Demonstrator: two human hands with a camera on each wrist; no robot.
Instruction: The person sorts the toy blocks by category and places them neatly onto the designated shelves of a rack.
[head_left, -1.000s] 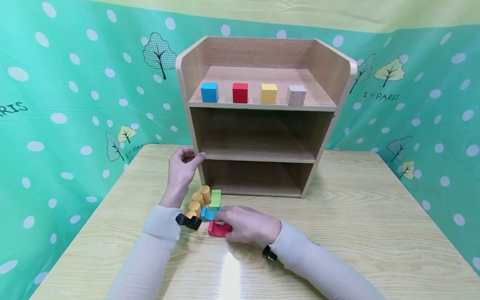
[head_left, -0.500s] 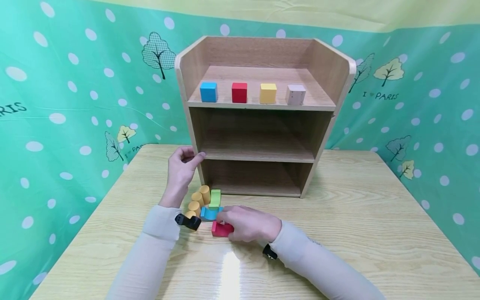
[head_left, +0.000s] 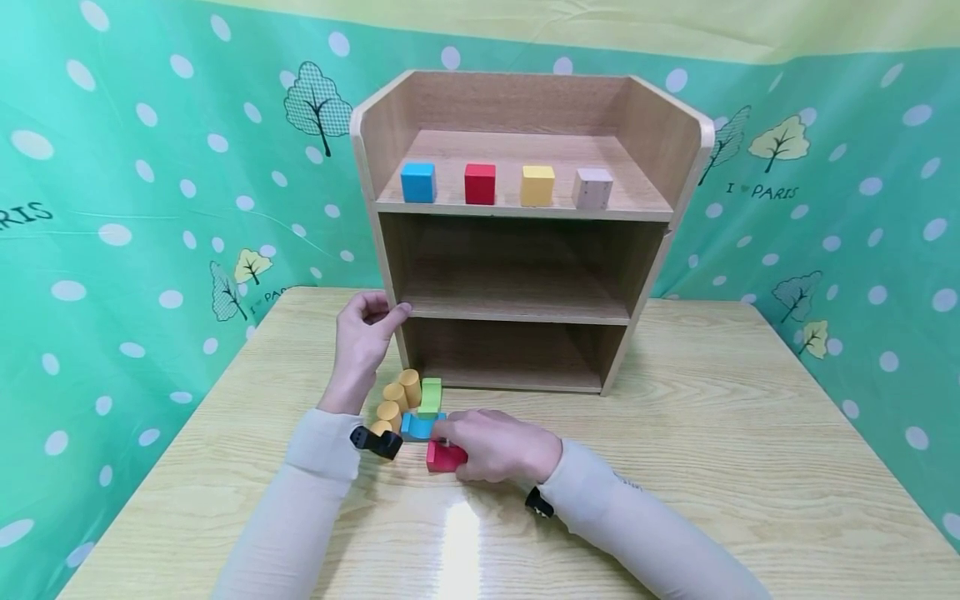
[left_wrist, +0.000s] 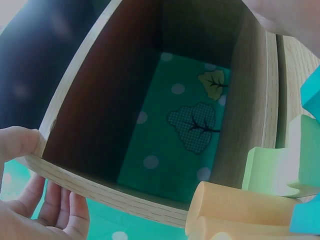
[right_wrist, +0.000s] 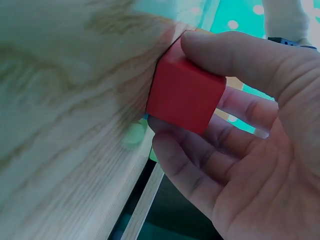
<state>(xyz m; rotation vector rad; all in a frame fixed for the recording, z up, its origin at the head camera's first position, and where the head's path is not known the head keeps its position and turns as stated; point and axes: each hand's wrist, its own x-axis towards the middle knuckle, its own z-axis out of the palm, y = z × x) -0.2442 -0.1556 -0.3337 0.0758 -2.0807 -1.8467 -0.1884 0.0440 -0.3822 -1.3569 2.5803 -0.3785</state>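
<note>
My left hand (head_left: 362,337) grips the left side panel of a wooden shelf unit (head_left: 517,317), its thumb on the front edge at the middle board. In the left wrist view the fingers (left_wrist: 52,202) lie on the panel's outer side. A red block with a curved hollow (head_left: 444,457) stands on the table, pinched between the thumb and fingers of my right hand (head_left: 502,447). The right wrist view shows the red block's flat end (right_wrist: 187,92). Just behind it is a blue curved block (head_left: 417,427), partly covered by the right fingers. A green curved block (head_left: 431,397) sits farther back.
Several yellow cylinders (head_left: 394,395) stand in a row left of the curved blocks, partly behind the left wrist camera. On the shelf's top board are a blue cube (head_left: 418,183), a red cube (head_left: 480,184), a yellow cube (head_left: 537,186) and a pale cube (head_left: 592,189).
The red block has slid slightly to the right along the table with my right hand on it. My left hand stays on the shelf panel.
</note>
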